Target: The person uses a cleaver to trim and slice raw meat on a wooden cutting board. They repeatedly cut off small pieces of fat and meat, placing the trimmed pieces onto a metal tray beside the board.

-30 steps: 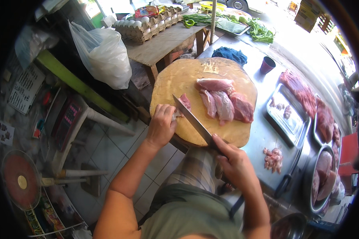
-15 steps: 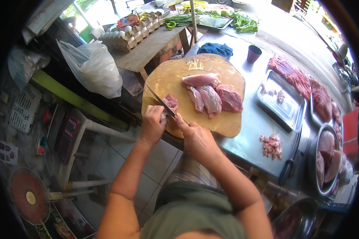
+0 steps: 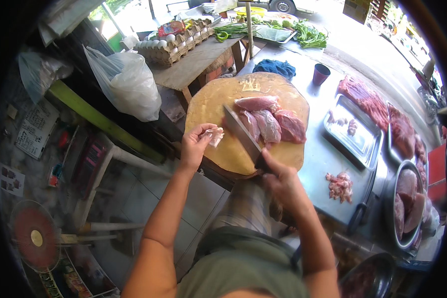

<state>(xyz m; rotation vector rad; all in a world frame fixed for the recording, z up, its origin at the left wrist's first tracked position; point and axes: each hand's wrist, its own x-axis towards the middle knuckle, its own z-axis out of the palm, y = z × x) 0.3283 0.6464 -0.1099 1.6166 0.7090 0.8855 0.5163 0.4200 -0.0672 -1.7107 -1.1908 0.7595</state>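
My left hand pinches a pale, fatty scrap of meat over the left front of the round wooden chopping board. My right hand grips the handle of a broad knife, whose blade slants up and left across the board, beside several pink pieces of raw meat. A small pink bit behind the blade is mostly hidden. The board sits on the near left end of a steel table.
Right: meat slab, steel tray, trimmings, bowl of meat. Behind: blue cloth, cup, greens, egg cartons. Left: hanging plastic bag, scale, fan.
My left hand now holds the pale scrap out to the left of the blade. The knife and my right hand, close to my left hand half a second ago, have moved right toward the larger pieces.
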